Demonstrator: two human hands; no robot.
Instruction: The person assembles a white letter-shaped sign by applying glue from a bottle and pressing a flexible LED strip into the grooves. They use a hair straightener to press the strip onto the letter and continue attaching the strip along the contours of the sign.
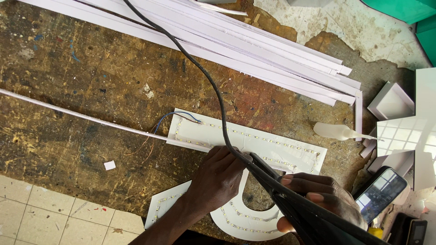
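a worn wooden workbench (91, 81) is bearing long white strips (254, 50) and a white letter-shaped panel (254, 149). rows of small led dots (268, 140) are already lining most of the panel's edges, so the layout is looking well along, with wiring left. the left hand (218, 179) is pressing flat on the panel, gripping nothing; the right hand (318, 199) is clenching a black corded tool (272, 181) over it.
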